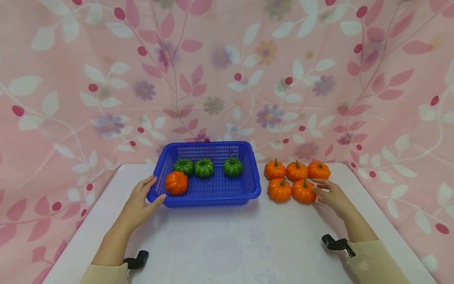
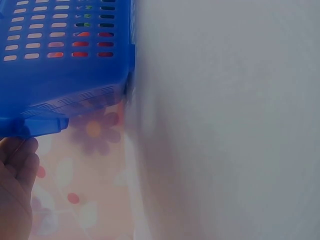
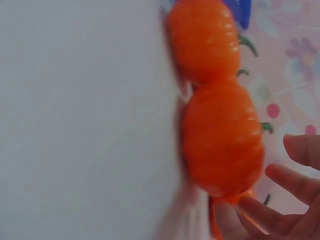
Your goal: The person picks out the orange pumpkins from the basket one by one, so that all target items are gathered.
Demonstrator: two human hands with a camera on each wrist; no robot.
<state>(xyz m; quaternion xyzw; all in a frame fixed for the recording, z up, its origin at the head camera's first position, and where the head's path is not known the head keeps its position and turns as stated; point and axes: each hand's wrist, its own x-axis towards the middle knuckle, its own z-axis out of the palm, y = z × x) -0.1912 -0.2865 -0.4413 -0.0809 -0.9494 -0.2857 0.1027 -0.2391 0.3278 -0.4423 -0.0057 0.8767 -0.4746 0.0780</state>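
A blue plastic basket point(image 1: 213, 202) stands at the back of the table, holding three green pumpkins point(image 1: 204, 168) and one orange pumpkin point(image 1: 176, 183) tipped on its side. At its front left corner, my left hand point(image 1: 140, 203) rests against the rim with fingers extended; in the left wrist view those fingers point(image 2: 22, 160) lie along the rim. To the right of the basket, several orange pumpkins sit in two rows. Beside the front right pumpkin point(image 1: 304, 191) is my right hand point(image 1: 331, 197), its fingers spread and loosely bent, gripping nothing. The right wrist view shows the fingertips close to that pumpkin point(image 3: 225, 140).
A white cloth covers the table point(image 1: 227, 244). A pink floral curtain point(image 1: 220, 79) hangs right behind the basket and pumpkins. The back row of orange pumpkins point(image 1: 297, 171) stands near the table's far edge. Black devices point(image 1: 335, 243) are strapped at both wrists.
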